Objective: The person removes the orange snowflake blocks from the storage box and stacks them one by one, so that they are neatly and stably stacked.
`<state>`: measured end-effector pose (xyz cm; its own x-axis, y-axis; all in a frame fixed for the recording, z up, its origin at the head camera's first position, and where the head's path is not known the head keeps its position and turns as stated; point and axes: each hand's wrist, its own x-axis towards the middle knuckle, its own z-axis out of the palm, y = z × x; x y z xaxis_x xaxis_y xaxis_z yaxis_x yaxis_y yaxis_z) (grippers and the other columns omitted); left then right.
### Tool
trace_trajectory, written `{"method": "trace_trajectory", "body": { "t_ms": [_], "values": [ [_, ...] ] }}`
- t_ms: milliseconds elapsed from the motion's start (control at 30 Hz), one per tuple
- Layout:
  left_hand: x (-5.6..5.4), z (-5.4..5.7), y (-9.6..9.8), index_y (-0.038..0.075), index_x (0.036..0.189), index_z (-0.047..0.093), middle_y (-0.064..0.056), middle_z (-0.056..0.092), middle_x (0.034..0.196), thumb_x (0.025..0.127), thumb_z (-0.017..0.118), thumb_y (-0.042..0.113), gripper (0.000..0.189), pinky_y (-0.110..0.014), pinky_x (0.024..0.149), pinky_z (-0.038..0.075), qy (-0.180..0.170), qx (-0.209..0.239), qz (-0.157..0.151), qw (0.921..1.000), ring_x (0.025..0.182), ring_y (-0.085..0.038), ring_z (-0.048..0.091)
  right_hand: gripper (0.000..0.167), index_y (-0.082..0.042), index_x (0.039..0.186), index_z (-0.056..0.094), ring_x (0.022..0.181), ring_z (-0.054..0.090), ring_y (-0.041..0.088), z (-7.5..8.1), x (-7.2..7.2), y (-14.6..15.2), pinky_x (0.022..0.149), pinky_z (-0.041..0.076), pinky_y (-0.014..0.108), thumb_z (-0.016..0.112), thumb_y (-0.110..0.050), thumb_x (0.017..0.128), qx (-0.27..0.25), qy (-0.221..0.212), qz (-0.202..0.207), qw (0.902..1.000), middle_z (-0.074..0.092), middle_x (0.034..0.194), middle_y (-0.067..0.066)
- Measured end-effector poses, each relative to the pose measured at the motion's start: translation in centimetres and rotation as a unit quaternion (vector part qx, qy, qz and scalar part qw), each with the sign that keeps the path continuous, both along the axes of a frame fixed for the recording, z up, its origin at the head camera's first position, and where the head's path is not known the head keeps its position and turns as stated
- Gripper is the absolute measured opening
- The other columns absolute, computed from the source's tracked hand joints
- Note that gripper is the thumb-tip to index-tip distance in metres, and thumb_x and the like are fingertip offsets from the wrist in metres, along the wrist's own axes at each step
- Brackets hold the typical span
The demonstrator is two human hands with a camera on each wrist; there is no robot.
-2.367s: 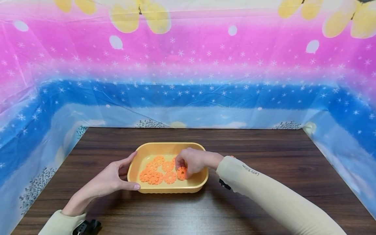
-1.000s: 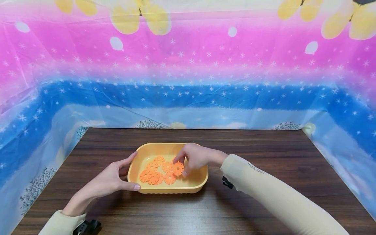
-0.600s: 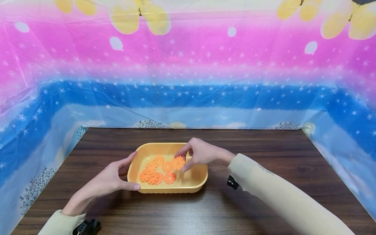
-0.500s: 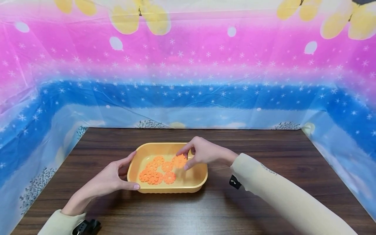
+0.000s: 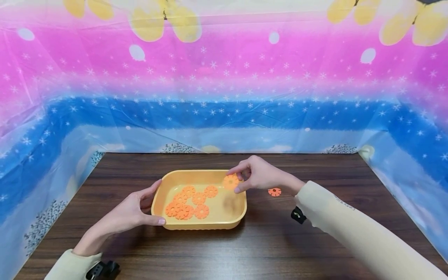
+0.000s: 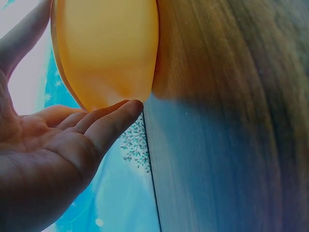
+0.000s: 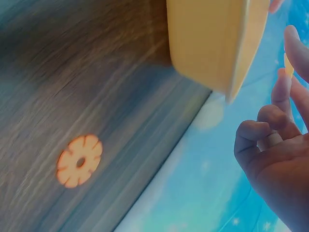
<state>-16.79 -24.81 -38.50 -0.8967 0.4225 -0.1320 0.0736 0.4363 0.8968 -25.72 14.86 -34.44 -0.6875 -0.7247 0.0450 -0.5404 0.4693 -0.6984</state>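
Clasping a yellow plastic tray (image 5: 201,226) at lower centre of frame with left grip (image 5: 131,212) and pinching one orange notched disc (image 5: 230,186) just below centre with right grip (image 5: 261,175).

small dark lettering (image 5: 345,203) on the cream right sleeve (image 5: 365,231), too blurred to read

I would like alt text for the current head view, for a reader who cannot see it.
A right hand pinches an orange flower-shaped disc over the right end of a yellow tray with more orange discs inside, while the left hand holds the tray's left end. Another disc lies on the dark wooden table to the right.
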Motion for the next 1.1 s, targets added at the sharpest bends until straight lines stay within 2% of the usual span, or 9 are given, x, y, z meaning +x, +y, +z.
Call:
{"method": "trace_trajectory", "body": {
  "t_ms": [267, 500, 900, 1100],
  "values": [
    [0.0, -0.1, -0.1, 0.005, 0.167, 0.012, -0.031, 0.024, 0.166, 0.084, 0.09, 0.02, 0.115, -0.038, 0.098, 0.059, 0.013, -0.011, -0.001, 0.9999, 0.141, -0.048, 0.046, 0.049, -0.014, 0.126, 0.078, 0.063, 0.041, 0.018, -0.4, -0.1, 2.8, 0.058, 0.034, 0.024, 0.093, -0.022, 0.08, -0.007, -0.01, -0.051, 0.9986, 0.064, 0.084, 0.001],
    [0.1, -0.2, -0.2, 0.005, 0.167, 0.011, -0.033, 0.025, 0.165, 0.084, 0.089, 0.018, 0.115, -0.036, 0.094, 0.06, 0.0, 0.004, 0.002, 1.0, 0.14, -0.048, 0.047, 0.051, -0.012, 0.129, 0.076, 0.067, 0.04, 0.018, -1.0, 0.1, 5.1, 0.059, 0.034, 0.025, 0.092, -0.022, 0.081, -0.001, 0.006, -0.073, 0.9973, 0.063, 0.084, 0.001],
    [0.1, -0.3, -0.1, 0.006, 0.167, 0.011, -0.032, 0.025, 0.165, 0.084, 0.089, 0.017, 0.115, -0.035, 0.095, 0.06, -0.006, 0.016, 0.003, 0.9998, 0.143, -0.048, 0.043, 0.052, -0.007, 0.131, 0.074, 0.074, 0.046, 0.02, -3.5, 0.1, 8.6, 0.059, 0.038, 0.025, 0.09, -0.019, 0.083, 0.015, -0.014, -0.106, 0.9942, 0.058, 0.083, 0.004],
    [0.1, -0.2, -0.2, 0.005, 0.167, 0.01, -0.032, 0.023, 0.166, 0.085, 0.089, 0.017, 0.115, -0.036, 0.095, 0.06, -0.006, 0.014, 0.004, 0.9999, 0.143, -0.049, 0.041, 0.052, -0.006, 0.128, 0.075, 0.08, 0.047, 0.02, -4.8, 0.0, 10.4, 0.063, 0.039, 0.025, 0.092, -0.02, 0.081, 0.006, -0.022, -0.128, 0.9915, 0.06, 0.085, 0.007]
  ]
}}
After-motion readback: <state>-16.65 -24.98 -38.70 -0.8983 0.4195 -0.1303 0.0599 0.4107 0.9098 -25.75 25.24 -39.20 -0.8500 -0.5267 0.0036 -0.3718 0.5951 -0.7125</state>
